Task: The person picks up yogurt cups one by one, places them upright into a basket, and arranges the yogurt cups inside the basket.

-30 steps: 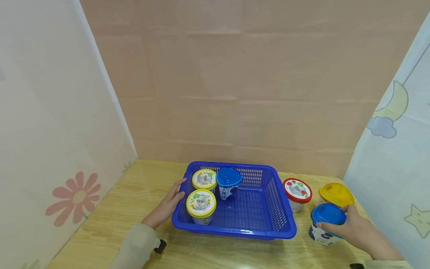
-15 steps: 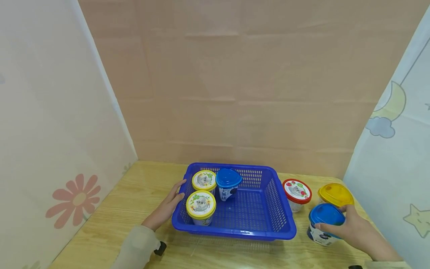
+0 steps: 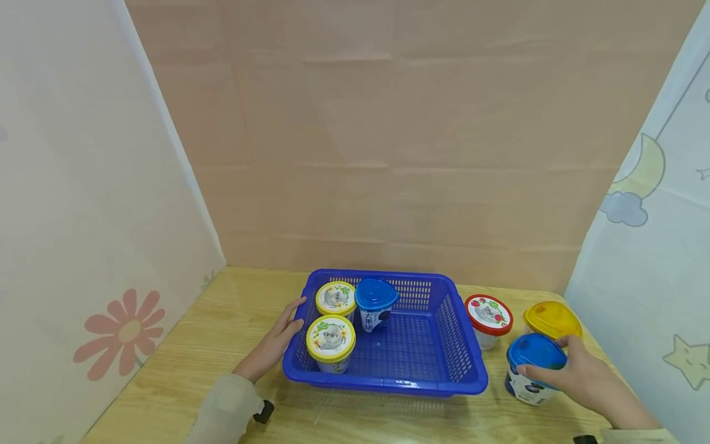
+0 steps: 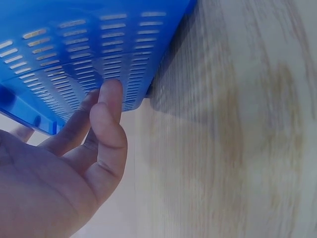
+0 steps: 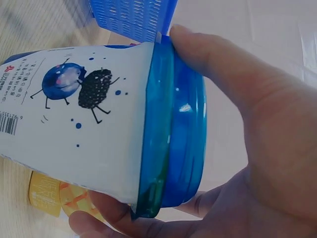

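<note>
My right hand [image 3: 593, 376] grips a tub with a blue lid [image 3: 527, 385] by its lid, thumb on one side and fingers on the other. In the right wrist view the blue-lidded tub [image 5: 99, 114] shows a printed blueberry and blackberry. Whether its base touches the table cannot be told. At the left end of a blue plastic basket [image 3: 410, 385], my left hand [image 3: 272, 348] touches the rim. The left wrist view has loosely bent fingers [image 4: 109, 129] against the basket's slotted outer wall. Inside stand two yellow-lidded tubs [image 3: 331, 339] and another blue-lidded tub [image 3: 376, 302].
A red-lidded tub [image 3: 488, 314] stands just right of the basket. Behind the gripped tub is one with a domed yellow lid [image 3: 553, 317]. The wooden table [image 3: 222, 314] meets a tan back wall [image 3: 344, 154] and pale printed side walls.
The gripped blue-lidded tub and my right hand have shifted very slightly left. My left hand stays at the basket's left rim. The view has drifted a little.
</note>
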A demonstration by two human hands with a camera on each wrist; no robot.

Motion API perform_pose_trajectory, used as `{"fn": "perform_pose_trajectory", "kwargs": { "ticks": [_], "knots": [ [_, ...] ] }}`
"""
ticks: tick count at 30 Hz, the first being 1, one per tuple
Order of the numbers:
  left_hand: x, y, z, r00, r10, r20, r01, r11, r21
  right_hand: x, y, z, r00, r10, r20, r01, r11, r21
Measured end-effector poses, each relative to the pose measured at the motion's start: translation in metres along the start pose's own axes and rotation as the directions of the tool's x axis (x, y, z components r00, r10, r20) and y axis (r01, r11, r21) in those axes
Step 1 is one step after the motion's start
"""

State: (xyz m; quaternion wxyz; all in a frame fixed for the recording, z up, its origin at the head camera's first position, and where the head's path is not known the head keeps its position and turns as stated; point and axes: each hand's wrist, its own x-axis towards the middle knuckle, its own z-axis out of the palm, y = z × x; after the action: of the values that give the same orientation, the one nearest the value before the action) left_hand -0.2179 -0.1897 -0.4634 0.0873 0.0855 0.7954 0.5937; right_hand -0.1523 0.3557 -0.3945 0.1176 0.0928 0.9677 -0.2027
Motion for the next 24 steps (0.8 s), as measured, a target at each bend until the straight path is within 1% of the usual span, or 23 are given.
{"fn": "perform_pose_trajectory", "kwargs": {
  "ticks": [7, 14, 20, 24],
  "knots": [
    [0.001, -0.001, -0.002, 1.000, 0.003, 0.004, -0.003, 1.000, -0.016, -0.002, -0.006, -0.004, 1.000, -0.011, -0.006, 0.011, 1.000, -0.007],
    [0.001, -0.002, -0.003, 1.000, 0.008, 0.023, -0.007, 0.999, -0.041, 0.001, -0.009, -0.005, 1.000, -0.015, -0.017, 0.015, 1.000, -0.005],
    [0.001, -0.001, -0.003, 1.000, 0.013, 0.023, -0.012, 0.999, -0.031, 0.000, -0.011, -0.005, 0.999, -0.027, -0.025, 0.027, 1.000, 0.006],
    [0.000, -0.001, -0.003, 1.000, 0.004, 0.028, -0.003, 0.999, -0.038, -0.002, -0.012, -0.004, 0.999, -0.021, -0.027, 0.021, 1.000, 0.010]
  ]
}}
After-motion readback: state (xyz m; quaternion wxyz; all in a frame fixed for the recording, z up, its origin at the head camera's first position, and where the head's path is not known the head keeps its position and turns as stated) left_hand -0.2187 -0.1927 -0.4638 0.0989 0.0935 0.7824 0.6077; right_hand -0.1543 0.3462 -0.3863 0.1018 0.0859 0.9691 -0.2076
